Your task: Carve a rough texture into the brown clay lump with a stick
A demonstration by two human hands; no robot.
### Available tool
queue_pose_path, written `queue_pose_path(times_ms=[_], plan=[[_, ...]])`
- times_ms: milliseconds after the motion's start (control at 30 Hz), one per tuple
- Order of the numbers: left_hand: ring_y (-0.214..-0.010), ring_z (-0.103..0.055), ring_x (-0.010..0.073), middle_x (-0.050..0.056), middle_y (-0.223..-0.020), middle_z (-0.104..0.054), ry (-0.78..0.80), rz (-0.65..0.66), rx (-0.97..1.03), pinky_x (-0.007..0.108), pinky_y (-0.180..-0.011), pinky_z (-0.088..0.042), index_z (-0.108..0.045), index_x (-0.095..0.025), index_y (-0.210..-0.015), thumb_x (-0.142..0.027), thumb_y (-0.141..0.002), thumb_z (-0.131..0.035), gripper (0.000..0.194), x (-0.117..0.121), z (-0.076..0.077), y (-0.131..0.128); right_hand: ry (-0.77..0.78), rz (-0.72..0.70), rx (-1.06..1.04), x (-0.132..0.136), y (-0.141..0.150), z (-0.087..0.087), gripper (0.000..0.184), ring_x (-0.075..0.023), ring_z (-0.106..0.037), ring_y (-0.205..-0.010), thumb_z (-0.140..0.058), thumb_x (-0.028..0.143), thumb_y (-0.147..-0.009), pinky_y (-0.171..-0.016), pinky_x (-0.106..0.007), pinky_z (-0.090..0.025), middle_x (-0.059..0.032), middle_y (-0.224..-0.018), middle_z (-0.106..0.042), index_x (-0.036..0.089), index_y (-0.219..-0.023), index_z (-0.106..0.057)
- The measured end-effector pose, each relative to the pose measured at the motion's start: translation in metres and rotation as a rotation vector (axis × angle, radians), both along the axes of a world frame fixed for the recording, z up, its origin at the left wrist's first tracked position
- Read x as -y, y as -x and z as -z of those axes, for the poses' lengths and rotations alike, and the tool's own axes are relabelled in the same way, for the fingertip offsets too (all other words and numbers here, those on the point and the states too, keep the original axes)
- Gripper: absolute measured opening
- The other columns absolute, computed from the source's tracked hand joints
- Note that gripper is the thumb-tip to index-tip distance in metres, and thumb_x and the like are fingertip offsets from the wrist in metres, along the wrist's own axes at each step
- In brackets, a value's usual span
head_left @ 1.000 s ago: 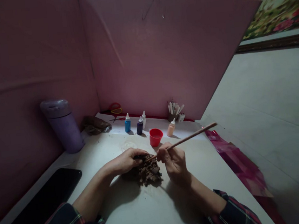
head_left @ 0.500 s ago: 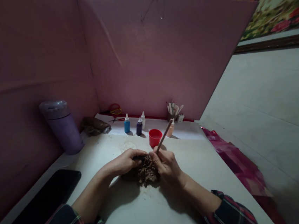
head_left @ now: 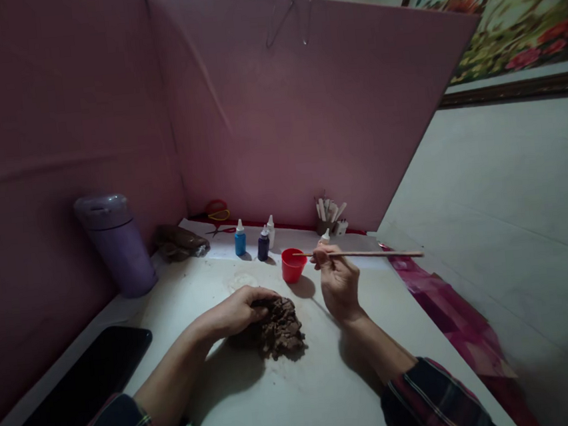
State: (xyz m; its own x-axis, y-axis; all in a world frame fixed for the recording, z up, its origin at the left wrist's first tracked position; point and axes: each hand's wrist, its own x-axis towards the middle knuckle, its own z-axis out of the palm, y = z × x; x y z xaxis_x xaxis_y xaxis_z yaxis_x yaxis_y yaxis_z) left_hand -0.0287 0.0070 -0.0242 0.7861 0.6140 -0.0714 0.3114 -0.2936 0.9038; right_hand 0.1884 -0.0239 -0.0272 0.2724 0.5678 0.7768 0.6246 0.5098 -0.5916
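A rough, crumbly lump of brown clay [head_left: 282,330] rests on the white table. My left hand [head_left: 240,309] curls around its upper left side, fingers closed on it and partly hidden behind. Above the table to the right, my right hand [head_left: 340,284] pinches a thin wooden stick [head_left: 383,253] held nearly level. The stick's left end reaches the rim of a small red cup [head_left: 292,270]; whether it touches the cup I cannot tell. The cup stands upright just behind the clay, its contents not visible.
Behind the cup stand a blue bottle [head_left: 240,240], a dark purple bottle [head_left: 263,245] and a white bottle [head_left: 271,233]. A holder of sticks [head_left: 329,215] is at the back. At left are a purple tumbler [head_left: 119,249], a brown wrapped packet [head_left: 181,241], scissors [head_left: 220,230] and a black phone [head_left: 94,378].
My right hand has left the clay and moved up and right. The stick has swung from steeply tilted to nearly level, its end now at the red cup. My left hand stays on the clay.
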Motion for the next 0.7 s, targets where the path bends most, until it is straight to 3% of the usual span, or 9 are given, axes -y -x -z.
queue_pose_path(times_ms=[200, 367, 500, 600, 700], plan=[[-0.108, -0.059, 0.0236, 0.008, -0.116, -0.068, -0.023, -0.011, -0.008, 0.034, -0.096, -0.042, -0.064, -0.012, -0.117, -0.013, -0.073, -0.049, 0.047, 0.000, 0.001, 0.001, 0.155, 0.057, 0.133, -0.026, -0.004, 0.011, 0.022, -0.0205, -0.063, -0.078, -0.056, 0.036, -0.090, -0.074, -0.032, -0.048, -0.0056, -0.079, -0.069, 0.019, -0.079, -0.066], [-0.106, -0.059, 0.0231, 0.007, -0.115, -0.068, -0.002, -0.018, -0.007, 0.033, -0.096, -0.042, -0.065, -0.014, -0.116, -0.013, -0.072, -0.050, 0.047, 0.000, 0.001, 0.001, 0.031, -0.081, -0.148, -0.004, 0.000, -0.005, 0.027, -0.0153, -0.060, -0.062, -0.050, 0.040, -0.094, -0.063, -0.028, -0.049, -0.0014, -0.067, -0.064, 0.019, -0.082, -0.062], [-0.104, -0.059, 0.0233, 0.006, -0.113, -0.069, 0.011, -0.007, 0.002, 0.033, -0.094, -0.043, -0.066, -0.014, -0.115, -0.014, -0.072, -0.050, 0.046, 0.001, -0.001, 0.000, 0.162, -0.289, -0.293, 0.023, 0.012, -0.011, 0.033, -0.0115, -0.054, -0.046, -0.046, 0.043, -0.096, -0.045, -0.022, -0.044, 0.0009, -0.056, -0.060, 0.018, -0.077, -0.056], [-0.104, -0.059, 0.0231, 0.007, -0.112, -0.069, -0.008, 0.001, -0.003, 0.034, -0.094, -0.043, -0.066, -0.013, -0.114, -0.013, -0.073, -0.049, 0.045, 0.002, -0.002, 0.000, 0.315, -0.464, -0.099, 0.033, 0.021, -0.004, 0.032, -0.0105, -0.052, -0.042, -0.048, 0.040, -0.095, -0.039, -0.021, -0.041, 0.0009, -0.053, -0.059, 0.018, -0.074, -0.056], [-0.103, -0.059, 0.0222, 0.006, -0.112, -0.069, -0.021, 0.003, -0.008, 0.034, -0.094, -0.043, -0.066, -0.015, -0.115, -0.012, -0.072, -0.048, 0.046, 0.001, -0.002, 0.001, 0.372, -0.530, 0.080, 0.034, 0.023, 0.001, 0.029, -0.0098, -0.051, -0.042, -0.049, 0.036, -0.095, -0.039, -0.021, -0.042, 0.0005, -0.055, -0.060, 0.019, -0.074, -0.057]])
